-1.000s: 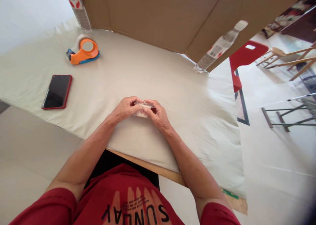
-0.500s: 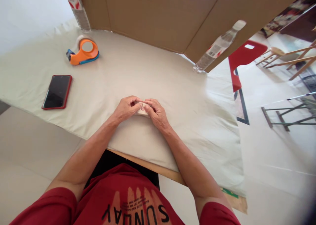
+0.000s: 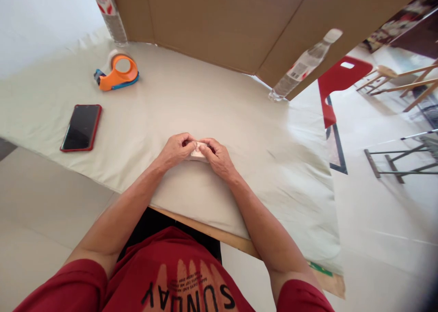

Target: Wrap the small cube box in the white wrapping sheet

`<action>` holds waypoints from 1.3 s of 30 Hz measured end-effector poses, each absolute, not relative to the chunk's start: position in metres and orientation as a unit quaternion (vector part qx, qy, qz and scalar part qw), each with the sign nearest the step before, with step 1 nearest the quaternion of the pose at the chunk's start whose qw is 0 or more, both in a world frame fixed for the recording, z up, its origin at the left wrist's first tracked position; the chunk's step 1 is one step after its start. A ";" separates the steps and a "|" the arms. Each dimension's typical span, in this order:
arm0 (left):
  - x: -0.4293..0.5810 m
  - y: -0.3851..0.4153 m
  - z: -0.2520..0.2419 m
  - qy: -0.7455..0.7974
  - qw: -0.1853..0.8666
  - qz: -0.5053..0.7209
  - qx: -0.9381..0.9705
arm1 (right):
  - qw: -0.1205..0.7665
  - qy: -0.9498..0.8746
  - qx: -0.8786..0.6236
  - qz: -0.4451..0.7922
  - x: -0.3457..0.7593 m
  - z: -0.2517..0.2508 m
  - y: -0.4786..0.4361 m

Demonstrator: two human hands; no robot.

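Note:
A small, flat, whitish block-like object (image 3: pixel 198 154) rests low over the cloth near the middle of the table, largely covered by my fingers; its kind is too small to make out. My left hand (image 3: pixel 177 148) is closed on its left end, the thumb lying on top. Around the right end curls my right hand (image 3: pixel 216 156), its thumb also pressing on the upper face. The two thumbs come close together over the object, and the index fingers nearly meet along its far edge.
A pale cloth covers the table (image 3: pixel 205 106). To the left lie a phone (image 3: pixel 81 127) in a red case and an orange tape dispenser (image 3: pixel 118 72). Cardboard panels (image 3: pixel 212 24) stand at the back, with a plastic bottle (image 3: pixel 306 65) right and another bottle (image 3: pixel 109 15) left.
The thumbs have shifted slightly on the whitish object, and a bit more of its top shows. The whole view has moved a little; both hands keep their hold.

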State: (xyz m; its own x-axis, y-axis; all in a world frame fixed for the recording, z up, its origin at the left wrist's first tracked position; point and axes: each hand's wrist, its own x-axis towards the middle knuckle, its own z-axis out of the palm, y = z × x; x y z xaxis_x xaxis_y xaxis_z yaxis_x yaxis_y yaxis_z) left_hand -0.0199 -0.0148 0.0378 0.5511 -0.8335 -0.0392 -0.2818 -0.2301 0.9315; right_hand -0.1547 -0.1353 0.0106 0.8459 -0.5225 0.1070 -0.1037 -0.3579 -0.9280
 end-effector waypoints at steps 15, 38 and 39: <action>-0.020 -0.013 0.040 -0.377 0.501 -0.315 0.713 | 0.545 0.218 -0.783 -0.205 -0.155 0.012 -0.128; -0.017 -0.014 0.034 -0.348 0.524 -0.339 0.699 | 0.536 0.211 -0.794 -0.194 -0.156 0.010 -0.128; -0.017 -0.014 0.033 -0.347 0.531 -0.343 0.693 | 0.543 0.214 -0.789 -0.192 -0.157 0.009 -0.128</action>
State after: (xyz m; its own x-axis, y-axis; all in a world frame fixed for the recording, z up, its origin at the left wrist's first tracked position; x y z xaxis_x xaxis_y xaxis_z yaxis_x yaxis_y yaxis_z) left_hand -0.0165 -0.0142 0.0326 0.5243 -0.8447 -0.1078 -0.1167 -0.1966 0.9735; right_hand -0.1571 -0.1282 0.0088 0.8348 -0.5461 0.0704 -0.1290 -0.3183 -0.9392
